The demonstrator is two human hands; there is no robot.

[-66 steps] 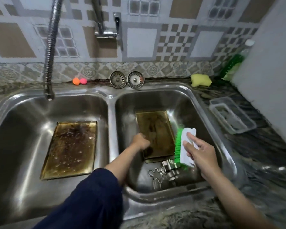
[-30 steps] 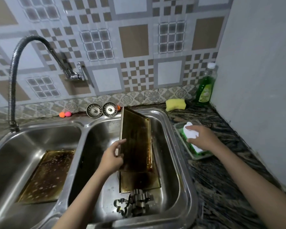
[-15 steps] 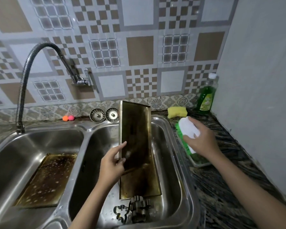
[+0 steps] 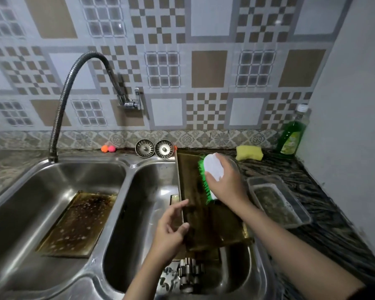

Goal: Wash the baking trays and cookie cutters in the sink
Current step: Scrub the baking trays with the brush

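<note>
Head view. The left hand (image 4: 171, 231) holds the grease-browned rectangular metal baking tray (image 4: 204, 215) by its left long edge, thumb on the near face and fingers (image 4: 178, 207) wrapped behind. The tray is propped steeply over the right basin of the stainless-steel double sink (image 4: 126, 191), lower edge down in the basin, upper edge near the rear rim. This tilt presents the soiled face to the brush and presumably lets runoff fall into the basin.

The right hand (image 4: 225, 185) is closed round the white plastic back of the green-bristled scrubbing brush (image 4: 210, 176). The bristles face left against the upper part of the tray. The clear shallow plastic container (image 4: 277, 202) on the dark marbled tabletop (image 4: 325, 224) sits just right of the basin, within reach; its contents look like murky liquid.

A second browned baking tray (image 4: 78, 224) lies flat in the left basin, speckled with droplets or suds, probably soaking. A cluster of metal cookie cutters (image 4: 182, 273) lies on the right basin floor, below the held tray, untouched.

The flexible metal-hose faucet (image 4: 74, 83) hangs over the left basin; no water is visibly running.
</note>
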